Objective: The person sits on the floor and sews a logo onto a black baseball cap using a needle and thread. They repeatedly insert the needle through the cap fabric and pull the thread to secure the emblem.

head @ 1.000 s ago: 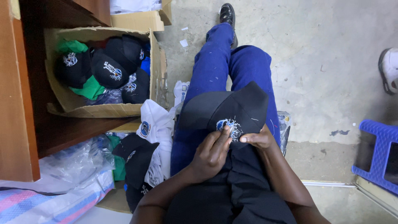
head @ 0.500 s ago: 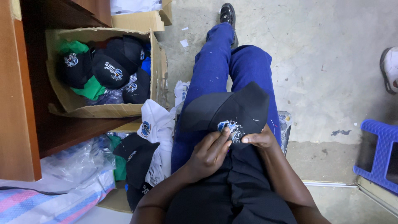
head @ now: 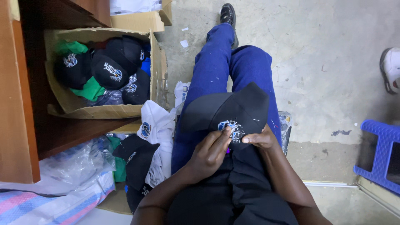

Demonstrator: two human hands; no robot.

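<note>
Left hand [head: 210, 152] pinched at loose threads on the cap [head: 233, 110] emblem; right hand [head: 259, 139] gripped the cap's near edge, cap resting on the lap. Risk: tugging too hard might pull the embroidery stitches loose.

Matt black cloth on the cap [head: 233, 108] with raised, thready blue-and-white embroidery [head: 230, 127], blue woven cloth on the trousers [head: 233, 71], rough creased cardboard for the box [head: 100, 111], smooth reddish wood on the shelf [head: 18, 104], glossy crinkled plastic wrap [head: 71, 160], and rough, stained concrete floor [head: 325, 62].
</note>
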